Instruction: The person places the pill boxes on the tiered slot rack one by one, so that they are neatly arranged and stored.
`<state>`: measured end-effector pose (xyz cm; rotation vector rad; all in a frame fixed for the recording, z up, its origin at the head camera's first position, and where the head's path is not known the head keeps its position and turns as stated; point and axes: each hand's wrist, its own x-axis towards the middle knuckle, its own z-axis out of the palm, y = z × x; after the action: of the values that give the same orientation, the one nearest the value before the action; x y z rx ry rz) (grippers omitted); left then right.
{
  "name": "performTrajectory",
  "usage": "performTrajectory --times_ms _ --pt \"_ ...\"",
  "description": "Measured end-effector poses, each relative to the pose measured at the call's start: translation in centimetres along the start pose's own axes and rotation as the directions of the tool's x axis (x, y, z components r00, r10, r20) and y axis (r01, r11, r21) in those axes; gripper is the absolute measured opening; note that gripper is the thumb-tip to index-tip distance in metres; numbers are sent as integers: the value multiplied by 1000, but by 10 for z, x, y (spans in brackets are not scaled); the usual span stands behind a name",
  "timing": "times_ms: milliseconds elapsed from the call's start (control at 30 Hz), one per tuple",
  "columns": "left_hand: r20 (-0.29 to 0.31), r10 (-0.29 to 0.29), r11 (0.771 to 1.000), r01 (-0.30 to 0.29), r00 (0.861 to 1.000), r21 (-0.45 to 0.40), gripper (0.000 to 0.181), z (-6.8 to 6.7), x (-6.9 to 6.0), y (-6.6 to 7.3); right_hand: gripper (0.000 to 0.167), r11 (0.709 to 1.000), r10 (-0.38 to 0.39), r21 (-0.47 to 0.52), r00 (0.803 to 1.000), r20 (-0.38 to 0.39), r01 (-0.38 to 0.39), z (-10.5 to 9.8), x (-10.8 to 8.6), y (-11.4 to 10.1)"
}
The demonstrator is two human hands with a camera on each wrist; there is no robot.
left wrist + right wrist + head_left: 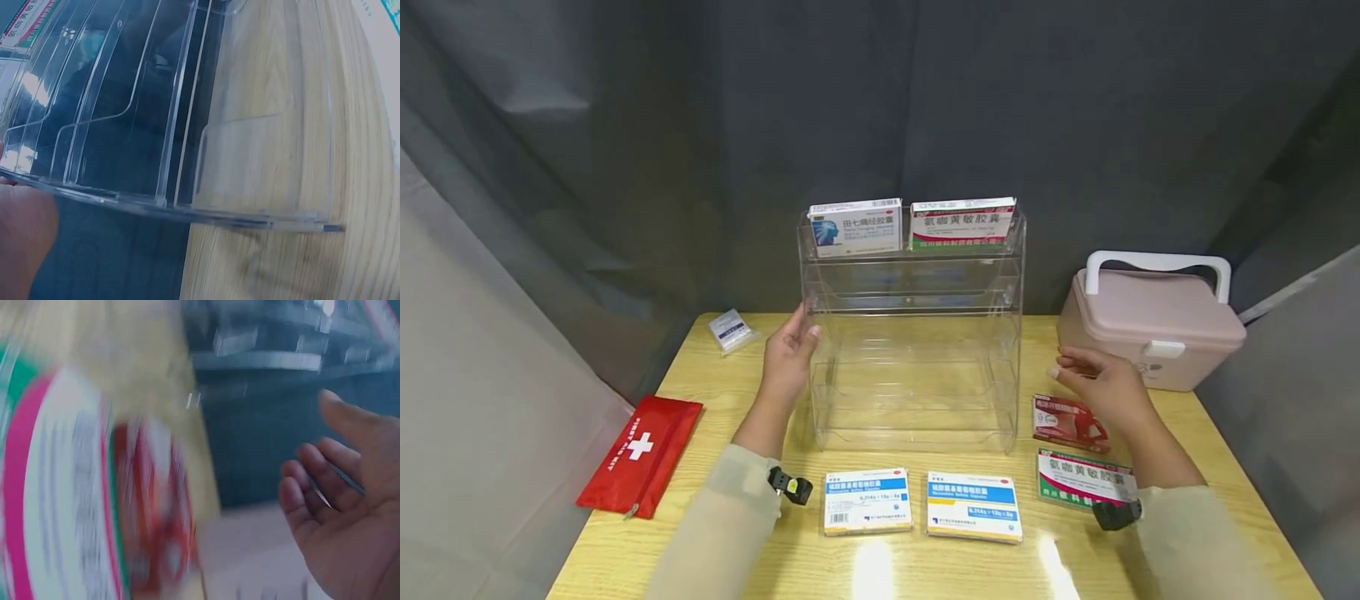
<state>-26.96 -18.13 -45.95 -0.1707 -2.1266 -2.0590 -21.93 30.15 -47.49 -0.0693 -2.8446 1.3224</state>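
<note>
A clear plastic tiered display rack (pixel 917 375) stands upright at the middle of the table. My left hand (pixel 787 354) holds its left side edge, the thumb toward the front and the fingers partly hidden behind. In the left wrist view the left hand (pixel 25 234) lies against the rack's side wall (pixel 250 220). To the right of the rack, my right hand (pixel 1108 385) hovers apart from it, holding nothing, its fingers loosely bent. A blue-white medicine box (pixel 856 228) and a green-red-white medicine box (pixel 962 223) sit in the rack's top tier.
Two blue-white medicine boxes (pixel 973 506) lie before the rack. A red medicine box (pixel 1070 422) and a green-white one (pixel 1086 478) lie at right. Behind stands a pink lidded case (pixel 1157 312). At left are a red first aid pouch (pixel 643 456) and a small packet (pixel 731 331).
</note>
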Motion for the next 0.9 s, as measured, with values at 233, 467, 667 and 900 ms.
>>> performTrajectory --times_ms 233,467,667,900 --pt "-23 5 1000 -5 1000 0 60 4 2 5 78 962 38 -273 976 214 23 -33 -1 68" --pt "-28 -5 999 6 1000 31 58 5 -1 6 110 942 98 -335 946 309 11 -27 0 99" --pt "-30 -3 1000 4 1000 30 59 6 -5 5 109 942 73 -335 949 305 35 -21 -1 98" --pt "-33 6 1000 -5 999 12 58 6 -5 5 101 933 48 -357 970 239 42 -21 -3 96"
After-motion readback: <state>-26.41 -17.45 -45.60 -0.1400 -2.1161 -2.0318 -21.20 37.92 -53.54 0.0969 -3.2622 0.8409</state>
